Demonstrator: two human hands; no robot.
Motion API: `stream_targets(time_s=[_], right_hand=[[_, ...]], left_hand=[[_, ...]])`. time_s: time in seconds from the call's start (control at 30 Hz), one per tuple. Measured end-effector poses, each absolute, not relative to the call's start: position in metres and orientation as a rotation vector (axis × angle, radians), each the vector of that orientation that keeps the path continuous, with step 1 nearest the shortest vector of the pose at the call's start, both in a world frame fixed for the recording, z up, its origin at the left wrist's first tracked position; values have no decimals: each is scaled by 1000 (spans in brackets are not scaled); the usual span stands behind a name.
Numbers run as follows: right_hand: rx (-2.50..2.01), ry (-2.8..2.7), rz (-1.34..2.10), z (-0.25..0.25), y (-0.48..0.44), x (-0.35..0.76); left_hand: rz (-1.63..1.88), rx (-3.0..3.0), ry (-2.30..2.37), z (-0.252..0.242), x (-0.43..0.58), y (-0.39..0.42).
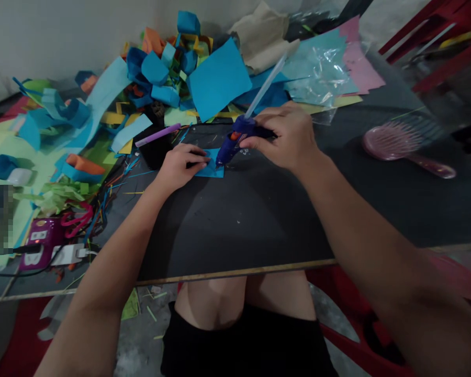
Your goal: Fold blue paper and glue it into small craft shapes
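My right hand (288,133) is wrapped around a dark blue hot glue gun (233,139), a long clear glue stick (267,86) jutting up from its back. The gun's nozzle points down at a small piece of blue paper (215,170) on the dark table (235,225) and seems to touch it. On the left part of that paper, my left hand (182,166) holds it against the table with closed fingers. Part of the paper is hidden under those fingers.
Folded coloured paper pieces (155,68) are heaped at the back. A black holder (155,149) with a purple stick (157,135) stands beside my left hand. A pink hairbrush (396,146) lies to the right. At left are a purple power socket (43,241) and thin paper strips.
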State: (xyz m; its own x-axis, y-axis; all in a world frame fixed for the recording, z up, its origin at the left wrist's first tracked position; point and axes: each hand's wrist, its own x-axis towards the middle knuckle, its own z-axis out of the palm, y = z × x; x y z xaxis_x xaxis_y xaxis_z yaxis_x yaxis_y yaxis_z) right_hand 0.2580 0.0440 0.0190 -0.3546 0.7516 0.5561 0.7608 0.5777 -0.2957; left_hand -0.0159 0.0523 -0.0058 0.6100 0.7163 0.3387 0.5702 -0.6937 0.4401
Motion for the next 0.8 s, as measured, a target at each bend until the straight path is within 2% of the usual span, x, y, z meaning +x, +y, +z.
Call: stream_targets(time_s=[0.8], right_hand=[[-1202,-2193,-59,23,40,255]], left_hand=[[725,2557,1057,-6,-18,52]])
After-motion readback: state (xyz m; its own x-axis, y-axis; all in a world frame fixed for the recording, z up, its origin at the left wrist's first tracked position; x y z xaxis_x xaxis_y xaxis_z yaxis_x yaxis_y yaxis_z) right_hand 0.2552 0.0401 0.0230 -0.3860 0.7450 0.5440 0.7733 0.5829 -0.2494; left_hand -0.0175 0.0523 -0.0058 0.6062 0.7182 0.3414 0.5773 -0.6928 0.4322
